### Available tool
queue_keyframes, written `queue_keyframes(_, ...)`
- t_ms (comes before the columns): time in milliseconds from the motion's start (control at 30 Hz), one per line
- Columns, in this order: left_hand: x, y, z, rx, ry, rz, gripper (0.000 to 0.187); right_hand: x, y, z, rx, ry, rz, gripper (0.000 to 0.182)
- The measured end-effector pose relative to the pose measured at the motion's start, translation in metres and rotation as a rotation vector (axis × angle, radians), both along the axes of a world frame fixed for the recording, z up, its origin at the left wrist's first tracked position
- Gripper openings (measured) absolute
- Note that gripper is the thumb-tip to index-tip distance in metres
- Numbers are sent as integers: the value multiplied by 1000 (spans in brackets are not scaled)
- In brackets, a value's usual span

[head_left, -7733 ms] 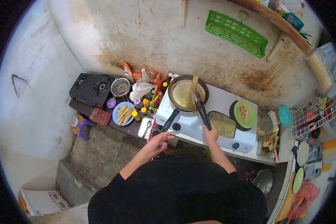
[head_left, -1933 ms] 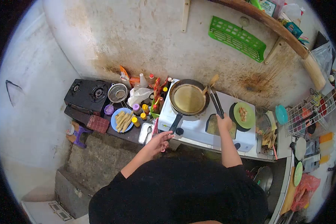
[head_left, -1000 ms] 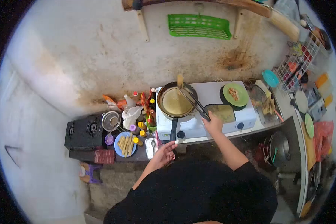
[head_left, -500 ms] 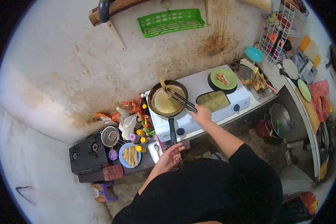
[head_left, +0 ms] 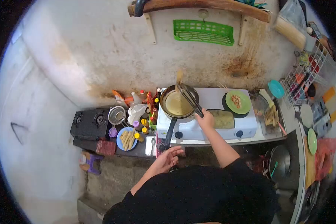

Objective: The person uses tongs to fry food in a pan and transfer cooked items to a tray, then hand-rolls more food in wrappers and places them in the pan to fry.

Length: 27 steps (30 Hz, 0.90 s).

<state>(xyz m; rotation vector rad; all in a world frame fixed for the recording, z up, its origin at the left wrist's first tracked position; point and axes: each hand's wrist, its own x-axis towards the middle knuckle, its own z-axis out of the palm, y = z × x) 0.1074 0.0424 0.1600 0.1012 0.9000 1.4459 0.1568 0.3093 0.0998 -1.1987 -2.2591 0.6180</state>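
My right hand point(head_left: 206, 120) is closed around a pair of dark tongs point(head_left: 191, 100), whose tips reach over a frying pan point(head_left: 196, 94). A flat, light-brown piece point(head_left: 179, 77) stands up at the tong tips by the pan's far rim; its kind I cannot make out. Pale yellow content point(head_left: 178, 103) covers the pan's bottom. My left hand point(head_left: 167, 160) is open, palm up and fingers apart, just below the end of the pan's black handle point(head_left: 170, 132), holding nothing.
The pan sits on a white stove point(head_left: 190, 132). To its right are a rectangular dish point(head_left: 222, 119) of yellowish food and a green plate point(head_left: 243, 108) with small pieces. Leftward stand bottles, a blue plate point(head_left: 120, 144) of rolls, a strainer point(head_left: 117, 115) and a black stove point(head_left: 86, 128).
The camera view has turned, so the stove appears lower and more level. My right hand still grips the tongs at the pan, and my left hand stays open near the handle.
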Motion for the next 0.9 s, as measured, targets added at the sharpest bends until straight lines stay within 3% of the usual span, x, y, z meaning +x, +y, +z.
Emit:
queue_keyframes(100, 35, 7, -2, 49, -80, 114, 31, 11, 18, -1, -61, -192, 38, 50)
queue_keyframes(200, 70, 21, 1, 55, -88, 121, 33, 34, 26, 1, 12, -22, 80, 46)
queue_keyframes(300, 104, 34, 16, 30, -76, 180, 33, 51, 45, 8, -129, -235, 115, 45)
queue_keyframes(333, 112, 39, 17, 12, -63, 200, 33, 57, 48, 7, -113, -187, 87, 40)
queue_keyframes(433, 136, 48, 19, -35, -40, 244, 35, 66, 64, -1, -435, -42, 108, 43)
queue_keyframes(467, 143, 50, 21, -77, -14, 303, 31, 64, 70, -18, -506, 78, 134, 34)
queue_keyframes(567, 149, 40, 21, -64, 1, 322, 31, 69, 74, -33, -1173, 497, 123, 31)
queue_keyframes(667, 144, 27, 7, -78, -41, 337, 31, 99, 62, 13, -1307, 586, 81, 31)
queue_keyframes(733, 134, 25, 7, -97, -90, 311, 32, 132, 56, 49, -1319, 634, 49, 30)
queue_keyframes(800, 122, 28, -1, -120, -74, 215, 32, 163, 69, 44, -1298, 663, 38, 27)
queue_keyframes(900, 108, 42, -15, -221, -92, 84, 30, 232, 74, 75, -1067, 765, -65, 22)
